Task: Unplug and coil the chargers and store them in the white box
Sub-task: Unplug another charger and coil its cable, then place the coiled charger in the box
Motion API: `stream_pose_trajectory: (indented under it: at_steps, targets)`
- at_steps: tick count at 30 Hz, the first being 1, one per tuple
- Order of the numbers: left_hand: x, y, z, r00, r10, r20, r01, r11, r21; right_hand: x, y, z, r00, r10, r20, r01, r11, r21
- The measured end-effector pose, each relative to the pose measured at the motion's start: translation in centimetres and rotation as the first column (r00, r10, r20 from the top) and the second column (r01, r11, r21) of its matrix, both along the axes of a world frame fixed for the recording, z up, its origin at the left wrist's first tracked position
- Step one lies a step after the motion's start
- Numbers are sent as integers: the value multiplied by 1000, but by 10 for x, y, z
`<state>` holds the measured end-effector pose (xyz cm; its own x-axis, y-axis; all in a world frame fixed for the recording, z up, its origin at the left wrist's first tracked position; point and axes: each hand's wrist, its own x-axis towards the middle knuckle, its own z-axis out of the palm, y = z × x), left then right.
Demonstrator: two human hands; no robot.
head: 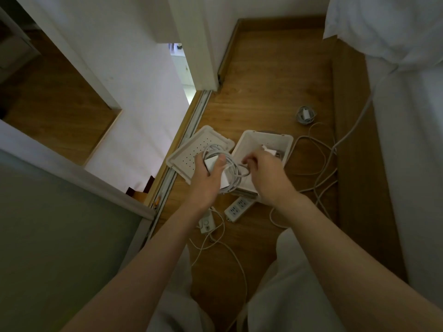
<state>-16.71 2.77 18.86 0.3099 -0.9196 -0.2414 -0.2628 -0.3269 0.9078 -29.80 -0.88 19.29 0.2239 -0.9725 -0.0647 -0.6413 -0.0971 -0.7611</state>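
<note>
My left hand (207, 180) grips a white charger brick with its cable wound in loops (224, 161), held just left of the open white box (286, 146). My right hand (266, 173) pinches the loose end of that cable beside the coil, over the box's near side. Inside the box lies another white charger (269, 150). A third charger, coiled (305, 115), rests on the wooden floor beyond the box. A white power strip (238, 208) lies on the floor under my wrists, with a small white adapter (206, 222) and loose cable beside it.
The box's perforated white lid (191, 152) lies open to the left, by a sliding-door track (191, 130). Loose white cables (321, 168) trail across the floor on the right toward a bed with white bedding (407, 116). White walls stand on the left.
</note>
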Motion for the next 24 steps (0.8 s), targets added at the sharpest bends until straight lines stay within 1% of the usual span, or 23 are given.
stream_pose_trajectory:
  at_steps: [2,4,8,9,11,13,15,17,19,20,21,22,23,24]
  targets:
    - [-7,-5,-2,999,10,36,-8,999,-44,5,3,-2,999,31,-7,-31,999,-22]
    - [-11,-11,-7,998,46,38,-44,997,-57,10,5,1,998,49,40,-49,999,-14]
    - [-10,-21,-13,994,105,22,-105,994,13,17,6,-2,982,177,65,-181,981,71]
    - [-10,-23,-13,992,123,15,-123,992,24,19,5,-4,975,198,99,-208,972,107]
    - [-8,-26,-14,991,129,24,-130,991,36,22,0,-5,962,174,210,-207,967,148]
    - [-7,-28,-16,994,89,56,-92,995,44,23,-8,-6,961,93,262,-126,985,114]
    - [-9,-28,-14,997,39,70,-42,998,48,21,-15,-7,974,4,227,-12,999,35]
    - [-13,-28,-11,998,-2,66,-1,999,42,17,-23,-8,970,-125,207,129,992,-6]
    - [-15,-29,-12,997,-41,70,40,999,20,13,-32,-14,944,-259,204,263,965,11]
    - [-16,-30,-13,996,-51,68,50,999,13,11,-37,-20,936,-286,204,281,958,54]
    - [-17,-31,-13,998,-46,53,45,999,14,11,-41,-26,938,-271,215,248,960,131]
    - [-17,-33,-15,999,-27,29,27,999,27,13,-44,-31,942,-221,252,161,958,236]
    - [-16,-36,-17,1000,4,-3,-4,999,45,16,-45,-37,943,-148,300,44,943,329]
    - [-15,-40,-19,999,37,-37,-35,997,66,18,-45,-41,939,-70,337,-66,924,376]
